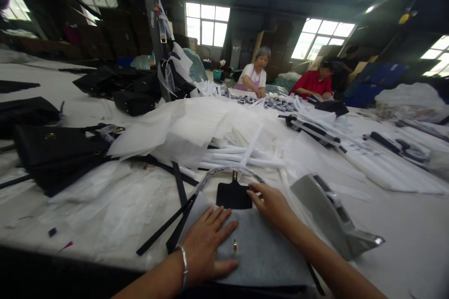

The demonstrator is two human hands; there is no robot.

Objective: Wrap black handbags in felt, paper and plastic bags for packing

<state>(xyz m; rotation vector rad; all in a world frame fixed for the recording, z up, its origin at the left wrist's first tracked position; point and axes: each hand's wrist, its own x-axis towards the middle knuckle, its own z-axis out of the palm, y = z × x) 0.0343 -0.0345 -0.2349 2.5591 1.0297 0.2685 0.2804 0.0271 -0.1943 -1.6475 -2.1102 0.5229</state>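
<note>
A black handbag (171, 242) lies in front of me, mostly covered by a pale grey sheet of paper (266, 247). A small gold-coloured metal fitting (235, 245) shows through the sheet. My left hand (206, 243) is spread flat on the sheet, fingers apart, with a bracelet at its wrist. Beyond the sheet's far edge sits a black tab (231, 196) with a gold clasp (235, 175). The fingers and thumb of my right hand (271, 203) pinch the tab's right edge. Behind it arches a plastic-wrapped handle (213, 173).
Right of my arm stands a grey tool (326, 215) with a shiny tip. White paper sheets (185, 121) and white strips (238, 156) are heaped ahead. Black bags (59, 154) lie left, near a post (159, 46). Two people (254, 74) work across the table.
</note>
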